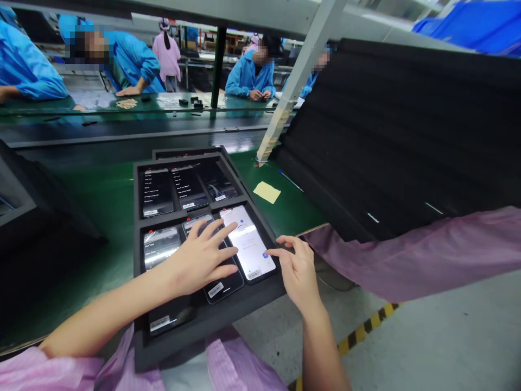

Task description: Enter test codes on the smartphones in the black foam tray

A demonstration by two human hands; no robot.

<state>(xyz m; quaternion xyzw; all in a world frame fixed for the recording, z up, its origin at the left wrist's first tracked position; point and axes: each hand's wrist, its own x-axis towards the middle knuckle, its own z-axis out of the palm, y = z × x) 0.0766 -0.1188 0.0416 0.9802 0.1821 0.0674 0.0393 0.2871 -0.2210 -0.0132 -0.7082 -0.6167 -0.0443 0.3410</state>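
A black foam tray [140, 347] holds several smartphones in two rows of compartments. My left hand [203, 254] is spread with its fingers apart over the near row, covering part of the middle phone [226, 288]. Its fingertips reach the edge of the near-right phone [249, 241], whose screen is lit white. My right hand [299, 269] points its index finger at a blue spot low on that white screen, at or just above the glass. The near-left phone [160, 241] shows a dark menu and is partly hidden by my left arm. Far-row phones [157, 190] lie in their slots.
Behind this tray another black tray [183, 155] partly shows. A yellow paper note [267, 192] and a pen [290, 180] lie on the green table [248, 168]. Large black foam [391, 141] stands right, near a pale post [280, 117]. Workers in blue sit across the bench.
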